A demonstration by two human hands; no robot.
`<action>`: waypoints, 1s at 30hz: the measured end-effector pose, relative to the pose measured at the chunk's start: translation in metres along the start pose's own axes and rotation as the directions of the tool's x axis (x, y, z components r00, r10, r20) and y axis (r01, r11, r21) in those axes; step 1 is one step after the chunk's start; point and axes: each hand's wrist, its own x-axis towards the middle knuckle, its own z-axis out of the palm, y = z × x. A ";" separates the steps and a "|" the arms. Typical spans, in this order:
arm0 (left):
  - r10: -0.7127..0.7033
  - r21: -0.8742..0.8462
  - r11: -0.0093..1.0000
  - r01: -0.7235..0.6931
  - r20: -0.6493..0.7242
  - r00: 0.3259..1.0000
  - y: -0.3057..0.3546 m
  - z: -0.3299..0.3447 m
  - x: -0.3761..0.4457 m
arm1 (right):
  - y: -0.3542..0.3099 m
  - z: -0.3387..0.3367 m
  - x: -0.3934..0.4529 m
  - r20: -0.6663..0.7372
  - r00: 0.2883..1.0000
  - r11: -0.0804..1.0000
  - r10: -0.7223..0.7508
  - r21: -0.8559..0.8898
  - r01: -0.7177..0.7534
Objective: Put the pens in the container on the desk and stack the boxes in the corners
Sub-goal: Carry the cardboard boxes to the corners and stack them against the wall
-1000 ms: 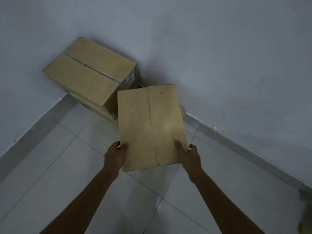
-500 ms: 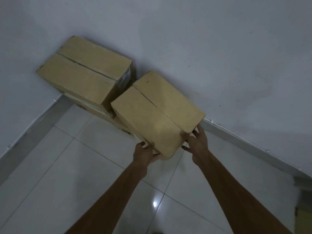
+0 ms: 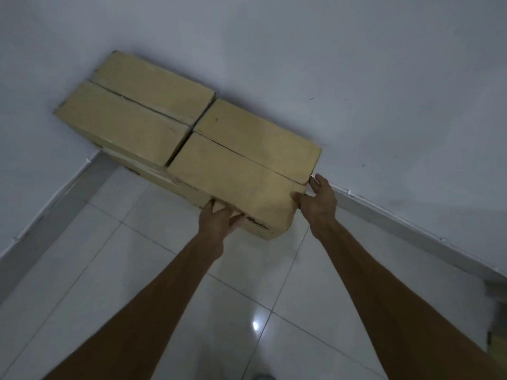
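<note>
Two brown cardboard boxes stand side by side in the room's corner against the wall. The left box [image 3: 134, 111] lies on top of a lower box [image 3: 153, 175] whose edge shows beneath it. The right box [image 3: 247, 163] touches the left one. My left hand [image 3: 219, 218] presses on its near side, fingers on the cardboard. Around its right near corner my right hand [image 3: 319, 198] is wrapped, with the thumb on the front and the fingers on the end face. No pens or container are in view.
White walls [image 3: 356, 78] meet behind the boxes, with a pale skirting board [image 3: 384, 212] along the floor. Glossy white floor tiles [image 3: 109, 270] spread below my arms. A dark object [image 3: 496, 311] shows at the far right edge.
The box in my hands has turned and gone forward and down, from in front of the stack to against the wall beside the left box. Both hands stay on it.
</note>
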 end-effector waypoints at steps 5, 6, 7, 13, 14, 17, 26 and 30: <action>-0.039 -0.183 0.982 0.055 0.093 0.995 0.016 -0.011 0.011 | -0.001 0.007 0.003 -0.105 0.989 0.993 -0.104 -0.063 0.098; -0.052 -0.215 0.974 0.075 0.110 0.993 0.014 -0.009 0.012 | -0.002 0.009 0.005 -0.121 0.987 0.992 -0.108 -0.074 0.100; -0.059 -0.235 0.968 0.085 0.118 0.991 0.015 -0.007 0.012 | -0.001 0.011 0.009 -0.139 0.984 0.992 -0.110 -0.080 0.100; -0.054 -0.220 0.972 0.082 0.134 0.990 0.020 -0.010 0.009 | 0.002 0.004 0.009 -0.083 0.988 0.985 -0.131 -0.120 0.120; -0.049 -0.196 0.978 0.072 0.119 0.992 0.022 -0.012 0.007 | 0.002 0.002 0.006 -0.079 0.988 0.986 -0.133 -0.112 0.124; -0.067 -0.064 0.995 0.072 0.075 0.995 0.026 -0.017 -0.008 | 0.003 -0.006 -0.009 -0.053 0.992 0.983 -0.114 -0.150 0.105; 0.079 0.499 0.858 -0.117 0.097 0.992 0.034 0.007 -0.076 | -0.018 -0.053 -0.087 0.130 0.991 0.927 -0.032 -0.367 0.078; 0.150 0.717 0.626 -0.307 0.275 0.950 0.018 0.025 -0.116 | -0.013 -0.091 -0.141 0.160 0.985 0.900 -0.071 -0.415 0.133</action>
